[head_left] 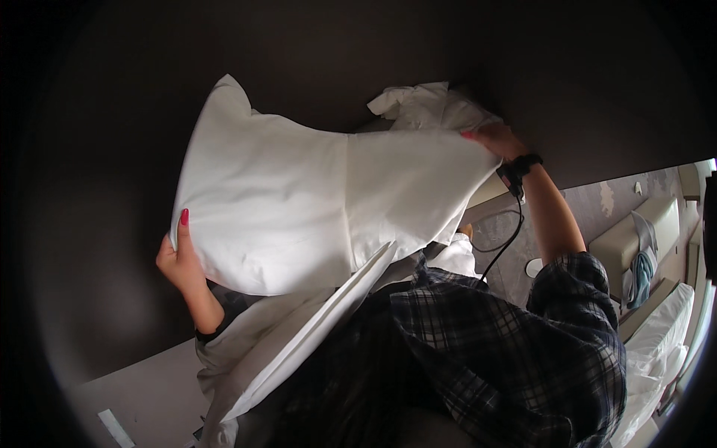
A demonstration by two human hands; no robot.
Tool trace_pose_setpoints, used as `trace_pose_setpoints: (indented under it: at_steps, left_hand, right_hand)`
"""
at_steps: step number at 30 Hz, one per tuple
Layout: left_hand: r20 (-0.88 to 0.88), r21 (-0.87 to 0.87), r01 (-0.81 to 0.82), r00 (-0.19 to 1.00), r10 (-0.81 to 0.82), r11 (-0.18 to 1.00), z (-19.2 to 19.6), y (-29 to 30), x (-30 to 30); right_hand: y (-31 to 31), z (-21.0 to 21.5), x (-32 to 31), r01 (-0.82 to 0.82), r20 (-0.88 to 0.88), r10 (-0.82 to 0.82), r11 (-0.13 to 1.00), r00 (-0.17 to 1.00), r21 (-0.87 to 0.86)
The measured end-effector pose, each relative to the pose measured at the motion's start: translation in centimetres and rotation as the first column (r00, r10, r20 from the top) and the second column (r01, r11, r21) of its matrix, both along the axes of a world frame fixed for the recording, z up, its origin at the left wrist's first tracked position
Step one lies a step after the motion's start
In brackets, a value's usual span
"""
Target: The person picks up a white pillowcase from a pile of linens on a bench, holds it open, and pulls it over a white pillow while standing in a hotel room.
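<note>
Dark plaid is nearest me: my shirt (485, 328), with pale folds of cloth (306, 328) slanting across my left side; I can't tell whether they belong to the piece I hold. Just beyond, the white cloth (276, 201) stretches between my hands, in front of a dark surface (104, 246). My left hand (179, 263) is closed on its left edge, thumb on top, most fingers hidden; my right hand (497, 140) pinches its far right corner. I'd judge the opening-out largely done: it spreads broad, one seam across it. The lower edge sags, not yet straight. Past it, a crumpled white cloth (429, 104) sits bunched, not spread. Farthest right stands a pale bench (663, 224).
</note>
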State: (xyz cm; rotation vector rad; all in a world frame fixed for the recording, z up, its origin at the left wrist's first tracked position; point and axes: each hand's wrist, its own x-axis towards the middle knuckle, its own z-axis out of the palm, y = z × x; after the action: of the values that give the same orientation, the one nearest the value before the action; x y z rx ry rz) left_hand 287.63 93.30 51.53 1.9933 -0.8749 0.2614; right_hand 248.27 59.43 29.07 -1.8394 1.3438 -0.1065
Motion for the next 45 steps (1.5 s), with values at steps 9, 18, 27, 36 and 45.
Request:
trace_pose_setpoints:
  at_steps: [9,18,27,36,45]
  left_hand:
    - [0.038,0.066,0.046,0.998,-0.049,0.997,0.3,0.3,0.4]
    - [0.101,0.144,0.041,0.993,-0.056,0.989,0.5,0.6,3.1]
    - [0.244,0.190,-0.215,0.956,0.166,0.958,6.6,2.8,4.6]
    - [0.455,0.277,-0.475,0.831,0.321,0.835,7.2,3.8,4.6]
    - [0.510,0.310,-0.527,0.795,0.329,0.791,5.2,5.3,2.2]
  right_hand:
    - [12.1,-7.9,-3.0,-0.579,-0.115,0.678,0.693,0.726,0.430]
    - [15.2,-16.4,-4.8,0.217,-0.079,-0.214,0.976,0.974,0.032]
    - [14.0,-22.5,-1.6,0.416,-0.088,-0.406,0.881,0.909,0.225]
    - [8.8,-30.3,-3.6,0.742,0.131,-0.764,0.645,0.632,0.184]
    - [4.0,-26.4,3.0,0.407,-0.152,-0.378,0.831,0.913,0.379]
